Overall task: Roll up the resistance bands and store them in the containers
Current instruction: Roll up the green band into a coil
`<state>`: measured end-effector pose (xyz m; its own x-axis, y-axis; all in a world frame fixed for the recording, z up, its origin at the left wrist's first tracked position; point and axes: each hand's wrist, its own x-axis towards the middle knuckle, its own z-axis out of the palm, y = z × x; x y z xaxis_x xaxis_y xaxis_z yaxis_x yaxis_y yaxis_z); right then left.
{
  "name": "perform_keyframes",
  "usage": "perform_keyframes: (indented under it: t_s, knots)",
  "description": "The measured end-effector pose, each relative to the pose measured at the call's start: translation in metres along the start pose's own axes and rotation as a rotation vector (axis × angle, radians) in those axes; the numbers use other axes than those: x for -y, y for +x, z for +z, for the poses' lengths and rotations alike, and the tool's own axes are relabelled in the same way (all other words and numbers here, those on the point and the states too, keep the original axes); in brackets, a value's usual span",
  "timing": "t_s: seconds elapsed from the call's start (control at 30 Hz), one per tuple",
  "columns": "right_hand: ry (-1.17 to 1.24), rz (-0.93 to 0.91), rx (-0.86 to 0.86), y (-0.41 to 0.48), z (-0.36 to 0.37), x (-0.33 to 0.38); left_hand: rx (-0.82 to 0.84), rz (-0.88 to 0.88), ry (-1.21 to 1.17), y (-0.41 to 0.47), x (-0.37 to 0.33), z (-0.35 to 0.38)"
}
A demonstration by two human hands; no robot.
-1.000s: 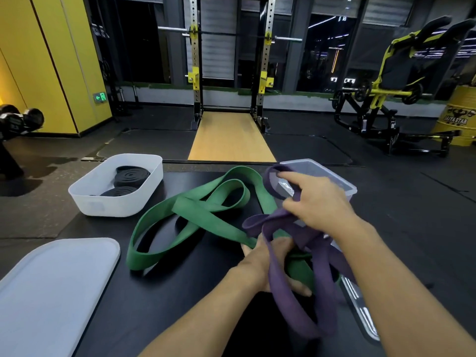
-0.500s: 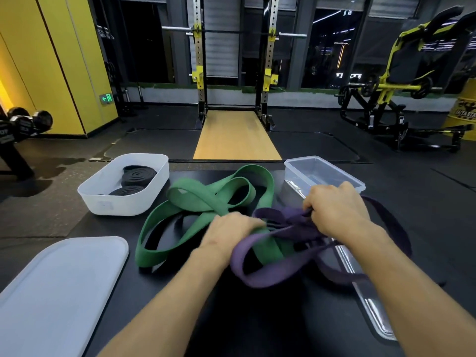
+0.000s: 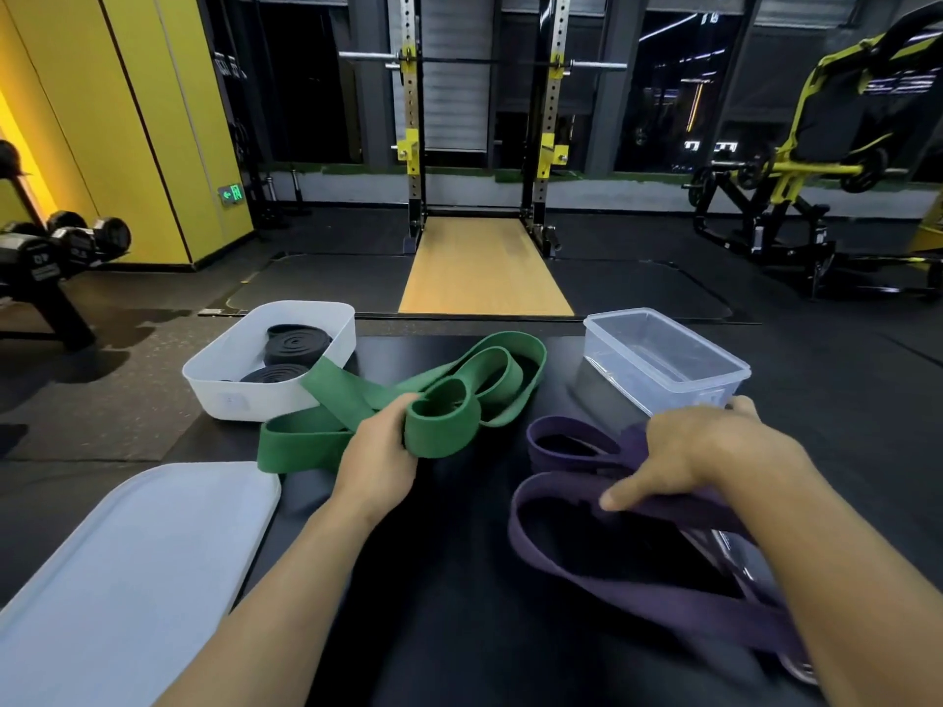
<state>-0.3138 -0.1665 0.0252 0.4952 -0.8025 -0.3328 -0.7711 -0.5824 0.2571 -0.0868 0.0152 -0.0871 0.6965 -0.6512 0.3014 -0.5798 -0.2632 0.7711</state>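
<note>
Tabletop (image 3: 459, 594) check: gripping a folded loop of green band (image 3: 444, 426) with left hand (image 3: 380, 454), fingers curled round it, remainder sprawling unrolled across mid-table and touching rim of white bin (image 3: 214, 387). Grasping bunched purple band (image 3: 556, 484) with right hand (image 3: 709, 451), thumb lying on strap, just in front of clear container (image 3: 663, 372). Noting two rolled black bands (image 3: 298, 344) inside bin, white lid (image 3: 132, 563) at near left.
</note>
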Motion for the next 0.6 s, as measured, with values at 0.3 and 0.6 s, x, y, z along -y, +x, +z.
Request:
perform_keyframes:
  t_s: [0.3,0.6]
  knots:
    - [0.116,-0.523,-0.456,-0.011,0.026,0.065,-0.029,0.06,-0.108,-0.003,0.002,0.007]
    - [0.014,-0.302,-0.46,0.047,0.079,0.066,0.167,0.296,0.013,-0.027,0.001,0.008]
